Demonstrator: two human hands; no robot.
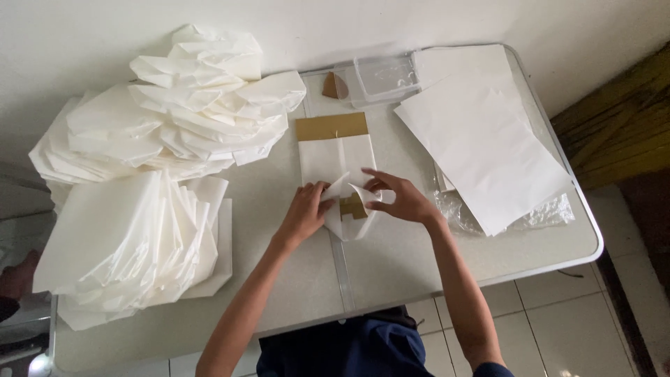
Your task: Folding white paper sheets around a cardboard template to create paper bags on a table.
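In the middle of the counter there's a half-made white paper bag lying flat, with a brown card template sticking out of its far end and another bit of brown card showing at the near end where the flaps get folded. Both hands are right on that near end. The left hand is pressing down on the paper with fingers curled, grip narrow, pinning the left flap rather than wrapping around anything. The right hand has thumb and fingers pinched close on a raised paper flap, mid-fold by the look of it.

Progress-wise I'd say a big chunk is already done: two hefty piles of finished white bags and on the left side of the counter. Still plenty left too, judging from the stack of flat white sheets on the right, some sitting on a clear plastic wrapper. A clear plastic box sits at the far edge. This bag's bottom isn't closed yet.
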